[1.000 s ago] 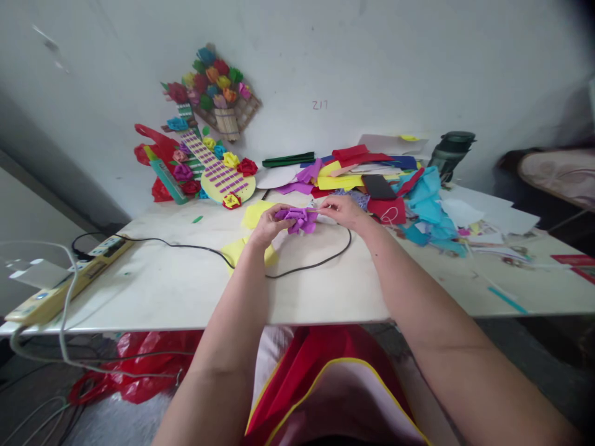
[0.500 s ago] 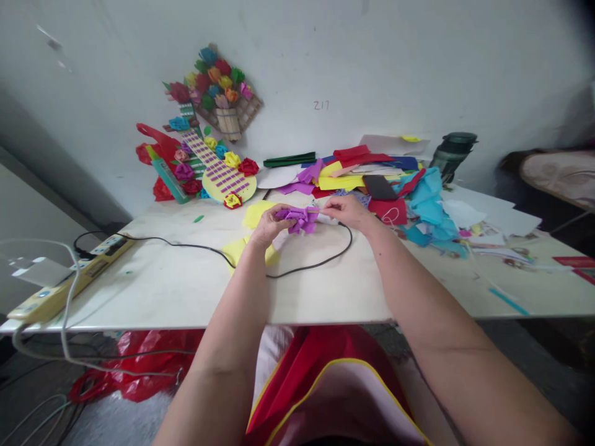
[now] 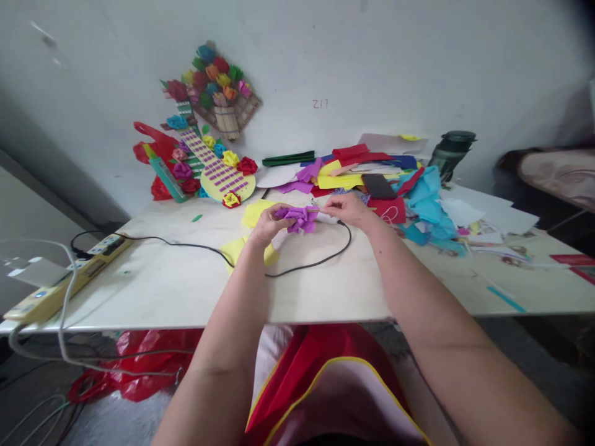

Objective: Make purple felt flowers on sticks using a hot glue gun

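Presently, the purple paper (image 3: 302, 218) is lying between the two hands, above the white table (image 3: 325, 300), and it is already taking a gathered, petal-like form. The shaping is looking well advanced, in my judgement, but loose edges are spreading at the lower side, so some tidying and fixing is probably remaining (whether any glue is holding it, I cannot tell).

The left hand (image 3: 266, 227) is pinching the paper at its left side, with the fingers closing on the folds. The right hand (image 3: 344, 209) is keeping apart from the left one, just beyond the paper's right side, and its fingertips are gripping a thin stick (image 3: 314, 210) which is reaching to the paper.

Farther out, a black cable (image 3: 304, 270) is curving in front of the paper, yellow paper (image 3: 253, 212) is lying beside the left hand, and a phone (image 3: 377, 186) is resting behind the right hand, among coloured sheets (image 3: 341, 181).
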Action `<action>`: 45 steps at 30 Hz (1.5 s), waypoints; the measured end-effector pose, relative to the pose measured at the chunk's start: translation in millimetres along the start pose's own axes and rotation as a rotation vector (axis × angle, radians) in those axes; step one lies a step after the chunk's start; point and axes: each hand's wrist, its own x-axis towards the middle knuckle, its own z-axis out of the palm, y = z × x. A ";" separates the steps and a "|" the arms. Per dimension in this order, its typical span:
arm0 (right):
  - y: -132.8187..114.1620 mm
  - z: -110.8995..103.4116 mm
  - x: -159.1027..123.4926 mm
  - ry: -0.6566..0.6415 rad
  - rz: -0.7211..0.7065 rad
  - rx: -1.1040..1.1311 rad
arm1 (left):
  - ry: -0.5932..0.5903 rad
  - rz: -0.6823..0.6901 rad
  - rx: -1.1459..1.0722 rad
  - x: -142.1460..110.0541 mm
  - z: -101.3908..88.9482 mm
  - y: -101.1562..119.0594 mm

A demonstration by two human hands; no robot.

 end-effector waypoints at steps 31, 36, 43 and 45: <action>-16.0 -8.3 -2.4 0.062 0.005 -0.196 | -0.022 -0.001 -0.034 1.3 -2.1 -5.2; -18.2 -9.6 -1.5 0.047 -0.015 -0.233 | -0.022 -0.010 -0.024 0.5 -2.0 -4.6; -19.8 -10.3 -2.2 0.063 -0.020 -0.258 | -0.028 0.005 -0.007 0.9 -3.6 -5.6; -20.1 -9.8 -2.5 0.072 -0.024 -0.239 | -0.038 0.010 -0.008 0.5 -3.2 -4.9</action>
